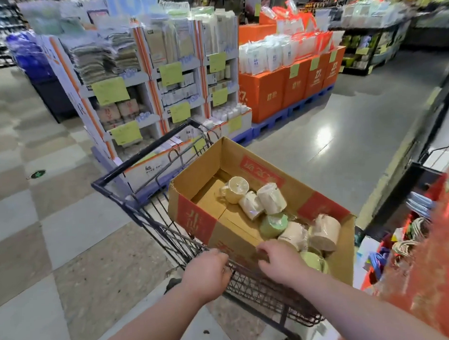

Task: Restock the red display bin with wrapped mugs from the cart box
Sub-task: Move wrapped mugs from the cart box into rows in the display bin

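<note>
An open cardboard box [194,209] with red tape lies in a dark wire shopping cart [143,213]. Several wrapped mugs lie in it, cream ones [271,198] and green ones [273,225]; one cream mug [234,190] shows its handle. My left hand [209,272] grips the cart's near rim beside the box. My right hand [280,262] rests on the box's near edge, fingers curled over it, just short of a green mug [313,261]. The red display bin [425,264] is blurred at the right edge.
White shelf displays with green price tags [144,83] stand ahead of the cart. Orange boxes on blue pallets [286,86] sit beyond, across a grey aisle floor [332,150]. Coloured goods [404,234] hang by the red bin at right.
</note>
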